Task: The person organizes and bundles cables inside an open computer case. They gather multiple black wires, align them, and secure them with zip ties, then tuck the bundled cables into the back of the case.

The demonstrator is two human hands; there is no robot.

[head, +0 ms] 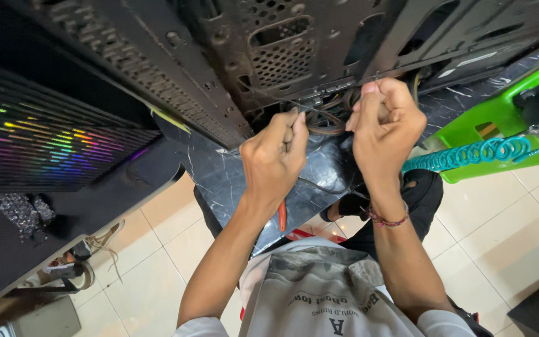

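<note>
Computer case [232, 56] on marble table [219, 175]

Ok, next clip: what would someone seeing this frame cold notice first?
Probably the two hands at centre: the left hand and right hand both pinch dark cables at the edge of a dusty black computer case. After that, the rainbow-lit panel at far left and the teal coiled hose at right.

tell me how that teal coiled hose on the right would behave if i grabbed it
The teal coiled hose would probably stretch and spring back, given its tight coils. It likely flops sideways, since it sags along the green stand. It looks light for its length.
</note>
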